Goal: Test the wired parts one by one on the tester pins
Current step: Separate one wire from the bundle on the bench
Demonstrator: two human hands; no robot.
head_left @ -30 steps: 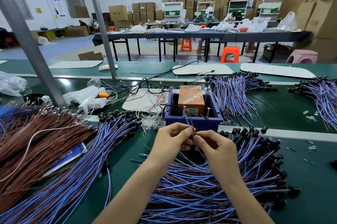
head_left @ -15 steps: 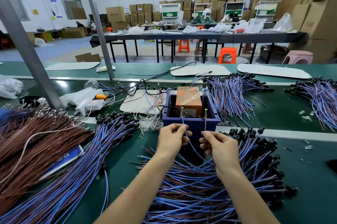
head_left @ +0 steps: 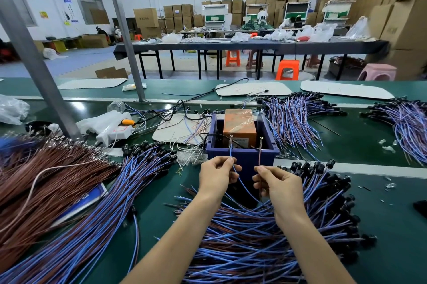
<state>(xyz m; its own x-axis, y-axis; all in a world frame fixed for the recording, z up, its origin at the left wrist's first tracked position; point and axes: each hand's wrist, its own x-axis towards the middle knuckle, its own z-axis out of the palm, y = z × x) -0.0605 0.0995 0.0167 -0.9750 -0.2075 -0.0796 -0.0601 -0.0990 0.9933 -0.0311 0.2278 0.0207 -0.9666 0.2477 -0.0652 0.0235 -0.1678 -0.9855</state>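
At centre frame, just below the dark blue plastic tester box [head_left: 242, 156] w/ its orange block [head_left: 240, 124], both hands work one wired part. Thumb & fingers of the left hand [head_left: 217, 176] pinch the thin blue lead [head_left: 231, 154], which runs up to the left metal pin [head_left: 231, 139]. The right hand [head_left: 277, 182] pinches the brown lead [head_left: 259, 158] below the right pin [head_left: 261, 141] (tip contact too small to tell). Lower centre, the heap of blue-and-brown wires [head_left: 254, 237] w/ black caps lies on the green tabletop [head_left: 392, 226].
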